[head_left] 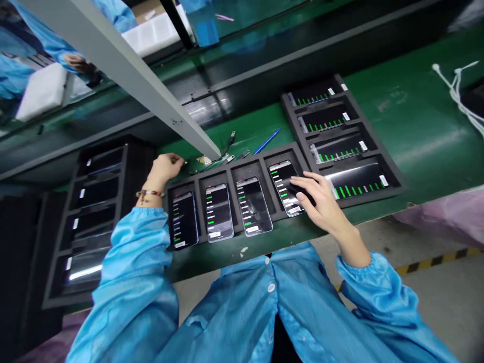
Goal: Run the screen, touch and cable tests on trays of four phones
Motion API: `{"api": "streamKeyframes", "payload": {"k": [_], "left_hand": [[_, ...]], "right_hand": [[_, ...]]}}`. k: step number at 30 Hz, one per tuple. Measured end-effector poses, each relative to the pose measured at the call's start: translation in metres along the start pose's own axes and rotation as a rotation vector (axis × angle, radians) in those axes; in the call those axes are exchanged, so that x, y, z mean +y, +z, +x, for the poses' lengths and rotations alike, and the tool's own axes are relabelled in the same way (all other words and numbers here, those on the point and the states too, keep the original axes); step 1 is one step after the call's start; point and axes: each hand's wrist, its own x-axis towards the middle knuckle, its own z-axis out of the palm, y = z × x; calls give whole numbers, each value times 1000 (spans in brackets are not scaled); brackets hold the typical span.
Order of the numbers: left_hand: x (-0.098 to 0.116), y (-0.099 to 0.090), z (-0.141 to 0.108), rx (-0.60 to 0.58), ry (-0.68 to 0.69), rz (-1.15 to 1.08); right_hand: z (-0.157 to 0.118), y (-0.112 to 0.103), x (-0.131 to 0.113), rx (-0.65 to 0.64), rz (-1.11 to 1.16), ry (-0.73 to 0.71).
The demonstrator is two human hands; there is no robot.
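A black foam tray (pixel 234 174) in front of me holds a row of smartphones with lit screens, lists in white and green on them. My right hand (pixel 321 201) lies over the rightmost phone (pixel 282 189) in this row, fingers stretched out and touching or just above its screen. Beside it are a third phone (pixel 254 205), a second phone (pixel 219 212) and the leftmost phone (pixel 184 219), their lower ends over the tray's near edge. My left hand (pixel 166 169) is beyond the leftmost phone, fingertips pinched on something too small to make out.
Another tray of phones (pixel 374 156) showing green bars lies at right; a stack of trays (pixel 128 201) with dark phones stands at left. A grey post (pixel 166 111) slants down behind the row, near a blue pen (pixel 267 141) and short cables (pixel 229 143). White cable (pixel 457 96) lies far right.
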Motion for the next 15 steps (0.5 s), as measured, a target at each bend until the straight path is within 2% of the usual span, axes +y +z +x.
{"api": "streamKeyframes", "payload": {"k": [2,5,7,9,12,15], "left_hand": [[-19,-13,-38,88,-25,8],[-42,-24,-116,188,62,-14],[-52,-21,-169,175,138,-43],[-56,-10,-212,161,167,-62],[-53,7,-249,143,187,-80],[-47,14,-266,120,188,-115]], "right_hand": [[0,-1,4,-34,-3,2],[-4,-5,8,-48,-8,10],[-5,-7,3,-32,-17,3],[-1,-3,-11,-38,-22,-22],[11,13,-44,-188,-2,-102],[21,29,-70,-384,25,-162]]}}
